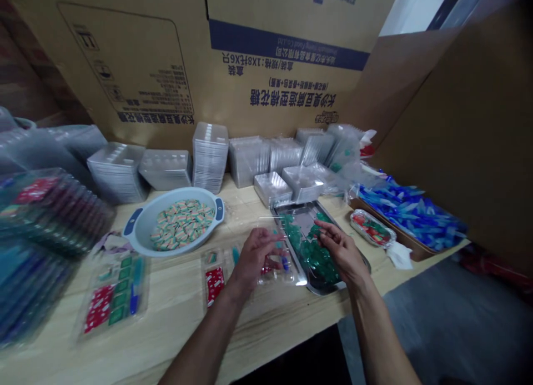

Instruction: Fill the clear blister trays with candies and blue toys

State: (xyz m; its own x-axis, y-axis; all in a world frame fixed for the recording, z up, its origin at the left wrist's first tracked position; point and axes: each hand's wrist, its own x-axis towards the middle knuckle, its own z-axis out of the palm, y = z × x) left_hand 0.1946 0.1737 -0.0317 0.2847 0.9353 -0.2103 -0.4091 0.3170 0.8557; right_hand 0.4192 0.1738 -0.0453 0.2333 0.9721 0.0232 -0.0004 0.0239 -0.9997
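Note:
My left hand (259, 254) reaches over a clear plastic tray (296, 274), its fingers bent and a little apart. Inside that tray a red packet and a blue piece show partly behind the fingers. My right hand (339, 247) is over a dark metal tray (361, 263) of green jelly-like pieces (318, 263); its thumb and forefinger are pinched together, and what they hold is too small to make out. Left of my left hand lies another clear tray with a red dotted packet (215, 285). Farther left, a filled tray (119, 296) holds a red packet, green squares and a blue piece.
A pale blue basin (175, 249) holds many small striped pieces. Stacks of clear trays (210, 157) line the cardboard (233, 107) at the back. Filled trays (54, 218) pile up at left. At right are a foil dish (373, 228) and a box of blue pieces (412, 213).

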